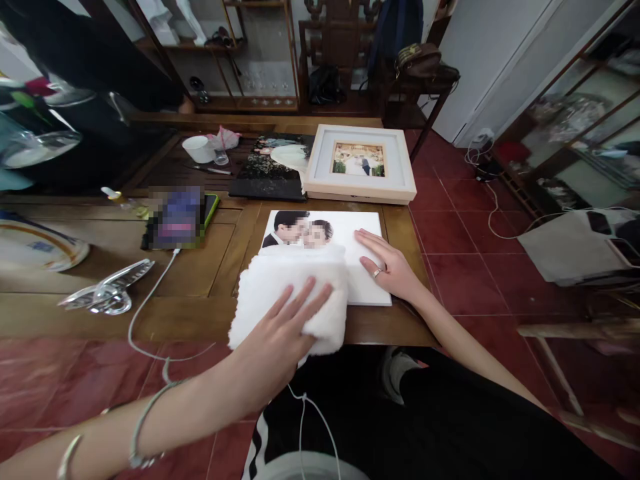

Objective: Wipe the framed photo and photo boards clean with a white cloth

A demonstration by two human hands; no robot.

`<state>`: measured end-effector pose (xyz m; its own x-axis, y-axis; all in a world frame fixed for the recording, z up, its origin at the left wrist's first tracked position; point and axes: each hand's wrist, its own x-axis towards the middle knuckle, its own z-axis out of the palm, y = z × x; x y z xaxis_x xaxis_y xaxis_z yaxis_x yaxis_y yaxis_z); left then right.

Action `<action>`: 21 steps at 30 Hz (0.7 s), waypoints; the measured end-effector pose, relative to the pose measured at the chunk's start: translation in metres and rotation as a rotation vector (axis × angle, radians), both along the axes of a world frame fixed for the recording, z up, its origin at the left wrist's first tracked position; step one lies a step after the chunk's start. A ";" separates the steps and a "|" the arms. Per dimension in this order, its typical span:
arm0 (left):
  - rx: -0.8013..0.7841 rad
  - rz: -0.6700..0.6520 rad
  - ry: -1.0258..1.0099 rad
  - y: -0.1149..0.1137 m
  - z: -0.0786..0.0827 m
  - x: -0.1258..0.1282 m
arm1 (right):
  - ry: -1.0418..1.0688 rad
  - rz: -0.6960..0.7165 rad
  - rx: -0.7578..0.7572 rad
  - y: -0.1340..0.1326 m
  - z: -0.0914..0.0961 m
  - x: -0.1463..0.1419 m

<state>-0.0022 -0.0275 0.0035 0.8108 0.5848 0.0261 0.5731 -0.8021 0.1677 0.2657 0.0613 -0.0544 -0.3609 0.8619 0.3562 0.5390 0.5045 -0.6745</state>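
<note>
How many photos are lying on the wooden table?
3. A white print at the near edge, under the towel; a dark print behind it; a framed picture to that one's right. Others may be hidden.

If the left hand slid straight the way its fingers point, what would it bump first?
Probably the right hand. The left hand lies on a fluffy white towel, fingers aimed up and right across the large white photo print, where the other hand rests flat. It might slip past.
</note>
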 end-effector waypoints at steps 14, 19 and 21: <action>0.268 -0.078 0.052 0.089 -0.012 0.101 | 0.664 -0.166 -0.206 0.005 -0.007 0.009; 0.203 -0.135 -0.009 0.033 -0.011 0.068 | 0.597 -0.178 -0.238 0.003 -0.007 0.008; 0.126 -0.126 -0.054 0.020 -0.003 0.039 | 0.509 -0.153 -0.227 0.000 -0.004 0.007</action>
